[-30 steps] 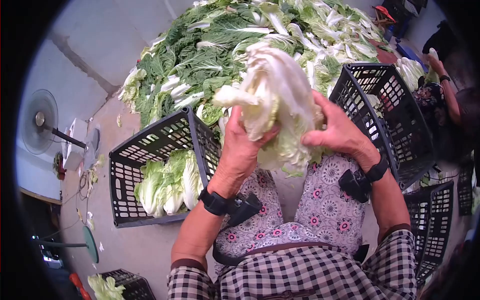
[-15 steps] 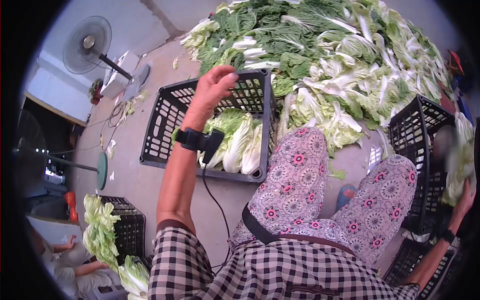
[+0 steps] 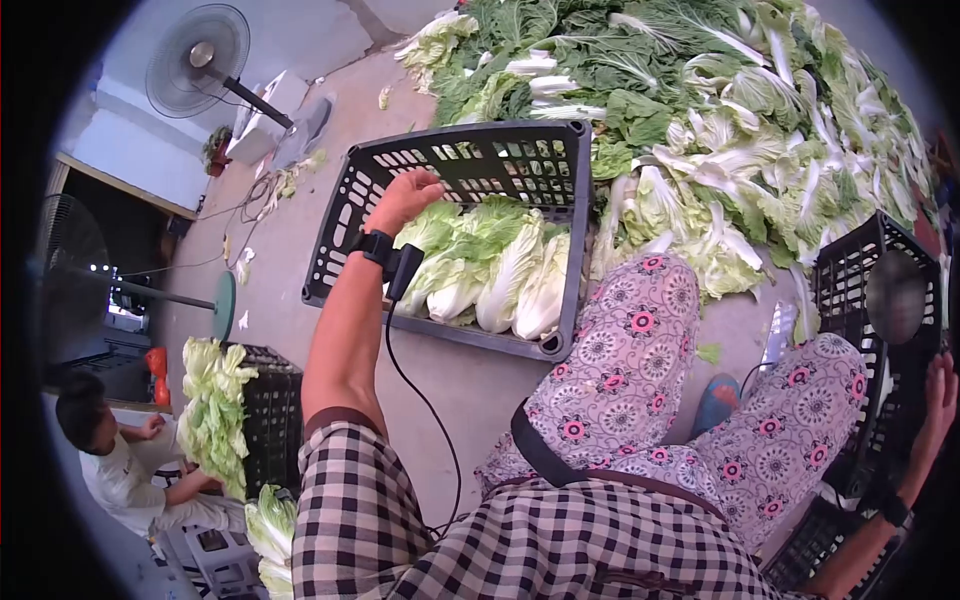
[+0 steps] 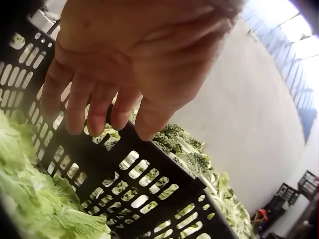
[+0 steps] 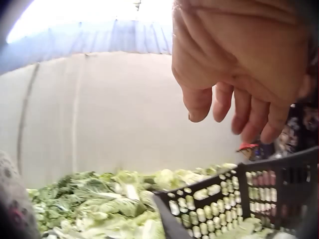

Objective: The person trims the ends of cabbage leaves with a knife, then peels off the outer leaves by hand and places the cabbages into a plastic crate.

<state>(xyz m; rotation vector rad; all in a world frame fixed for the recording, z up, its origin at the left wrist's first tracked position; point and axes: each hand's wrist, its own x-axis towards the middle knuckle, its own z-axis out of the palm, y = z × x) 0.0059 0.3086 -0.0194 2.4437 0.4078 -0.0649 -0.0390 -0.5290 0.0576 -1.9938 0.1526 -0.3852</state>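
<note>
In the head view the left hand [image 3: 403, 200] hangs over the left black crate [image 3: 450, 335], which holds several cabbage heads [image 3: 509, 285]. Its fingers are relaxed and hold nothing; the left wrist view shows this hand [image 4: 134, 59] above leafy cabbage [image 4: 45, 194] and the crate's slotted wall [image 4: 149, 174]. At the far right of the head view, the right hand [image 3: 936, 405] is beside the right black crate [image 3: 850, 290], fingers extended. The right wrist view shows that hand [image 5: 244, 69] empty above a crate rim [image 5: 199, 186], with cabbage below.
A large pile of cabbage and loose leaves [image 3: 720, 130] lies beyond the crates. A standing fan [image 3: 200, 58] is at the upper left. At the lower left a seated person [image 3: 140, 470] is beside another crate [image 3: 272, 420] with cabbage. A black cable hangs from the left wrist.
The cabbage first held by both hands went rightward in the right hand and has been let go. The left hand moved over the left crate. The head view has turned, shifting the scene.
</note>
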